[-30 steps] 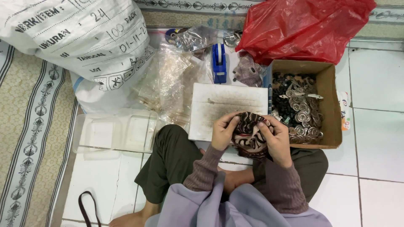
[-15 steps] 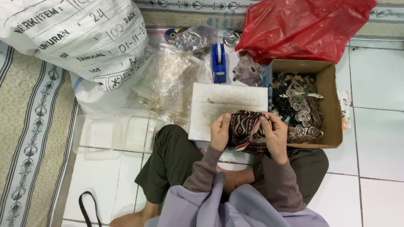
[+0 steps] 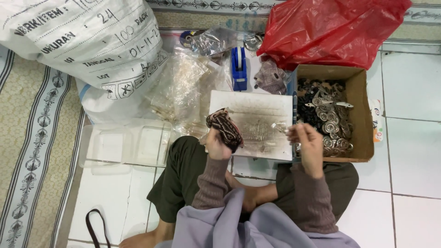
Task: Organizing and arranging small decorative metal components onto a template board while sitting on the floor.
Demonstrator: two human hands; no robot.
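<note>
Patterned cloth pouch [image 3: 224, 130] now rides in the left hand [image 3: 216, 146] alone, over the white board [image 3: 257, 120] | right hand [image 3: 307, 140] has split off, pinching a small clear piece [image 3: 279, 126] (hard to identify) beside the cardboard box [image 3: 363, 115] of metal parts | hands were together half a second ago.

White tiled floor [image 3: 413, 96], patterned mat [image 3: 32, 151] alongside

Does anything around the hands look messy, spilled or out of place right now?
Nothing looks spilled. The white board is smudged dark across its middle. The left hand holds a patterned cloth bundle; the right hand pinches a small clear piece. The metal parts lie inside the cardboard box.
</note>
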